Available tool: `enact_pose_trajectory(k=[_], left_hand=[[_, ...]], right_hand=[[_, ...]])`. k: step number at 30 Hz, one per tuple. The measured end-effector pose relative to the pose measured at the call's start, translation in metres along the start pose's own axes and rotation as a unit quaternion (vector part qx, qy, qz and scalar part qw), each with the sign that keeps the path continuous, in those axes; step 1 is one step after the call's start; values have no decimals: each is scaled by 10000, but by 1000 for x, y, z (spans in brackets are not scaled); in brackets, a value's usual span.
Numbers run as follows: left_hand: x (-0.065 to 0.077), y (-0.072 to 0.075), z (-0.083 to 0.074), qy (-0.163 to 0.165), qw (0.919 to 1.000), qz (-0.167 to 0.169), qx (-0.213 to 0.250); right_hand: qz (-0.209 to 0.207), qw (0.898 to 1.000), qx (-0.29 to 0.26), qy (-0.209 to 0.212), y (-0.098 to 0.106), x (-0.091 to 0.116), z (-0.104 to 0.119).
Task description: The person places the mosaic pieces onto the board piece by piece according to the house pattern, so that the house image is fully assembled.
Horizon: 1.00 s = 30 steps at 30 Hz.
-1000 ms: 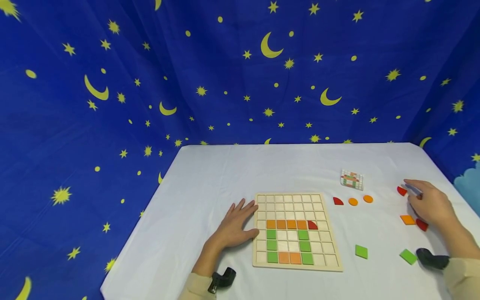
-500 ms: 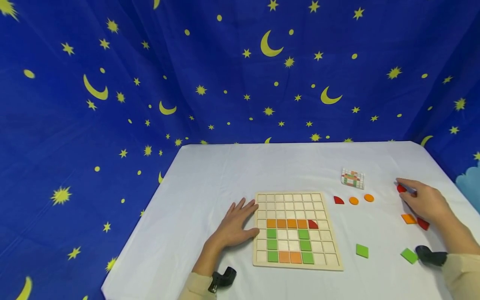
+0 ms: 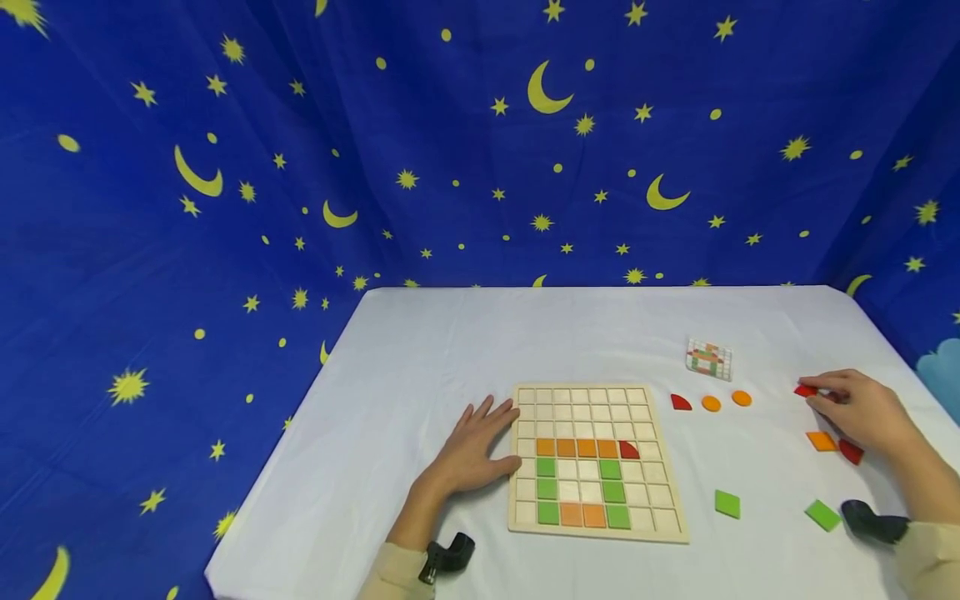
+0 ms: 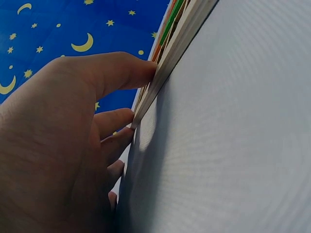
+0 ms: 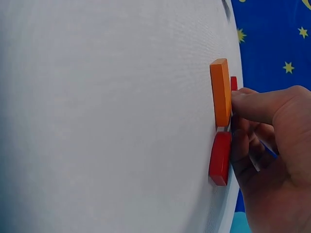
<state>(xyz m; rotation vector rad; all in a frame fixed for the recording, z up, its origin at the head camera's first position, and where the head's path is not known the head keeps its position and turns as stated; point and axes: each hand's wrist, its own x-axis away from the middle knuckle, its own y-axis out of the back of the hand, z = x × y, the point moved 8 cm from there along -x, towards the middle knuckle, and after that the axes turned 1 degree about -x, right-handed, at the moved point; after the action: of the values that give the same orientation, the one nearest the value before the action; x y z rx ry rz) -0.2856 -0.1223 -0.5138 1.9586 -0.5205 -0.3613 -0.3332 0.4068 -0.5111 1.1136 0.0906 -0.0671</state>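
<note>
A wooden grid board (image 3: 581, 408) lies on the table, bearing orange and green squares and one red quarter-circle tile. My left hand (image 3: 474, 450) rests at its left edge, fingers spread and extended; the left wrist view shows thumb and fingertips touching the board's side (image 4: 167, 68). At the far right, my right hand (image 3: 866, 412) pinches a red quarter-circle tile (image 3: 804, 390) between thumb and fingers, low at the table. That tile (image 5: 233, 83) is mostly hidden behind the thumb in the right wrist view. Closer by lie an orange square (image 3: 821, 442) and another red quarter-circle (image 3: 851, 452).
A small patterned card (image 3: 708, 359) lies behind the board. Right of the board are a red quarter-circle (image 3: 681, 402), two orange discs (image 3: 711, 403), and two green squares (image 3: 727, 503). Blue star-patterned cloth (image 3: 465, 142) hangs around the white table (image 3: 420, 350).
My right hand has moved slightly left onto the red quarter-circle tile, and its thumb and fingers have closed on it. The left hand stays in place at the board.
</note>
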Motion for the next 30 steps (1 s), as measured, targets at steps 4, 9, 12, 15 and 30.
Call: enact_pose_trajectory(k=[4,9,12,15,30], left_hand=[[1,0,0,15,10000,-9,-2],[0,-1,0,18,10000,16,-7],[-1,-2,0,21,10000,20,-31],[-1,-2,1,20,10000,20,-57],[0,0,0,85,10000,11,0]], right_hand=[[26,10000,-33,-57,-1,2,0],[222,9997,-122,-57,-2,4,3],[423,9989,-217,32,-3,5,9],[514,9981,-258,231,-3,6,19],[715,9901,-854,850,-21,4,85]])
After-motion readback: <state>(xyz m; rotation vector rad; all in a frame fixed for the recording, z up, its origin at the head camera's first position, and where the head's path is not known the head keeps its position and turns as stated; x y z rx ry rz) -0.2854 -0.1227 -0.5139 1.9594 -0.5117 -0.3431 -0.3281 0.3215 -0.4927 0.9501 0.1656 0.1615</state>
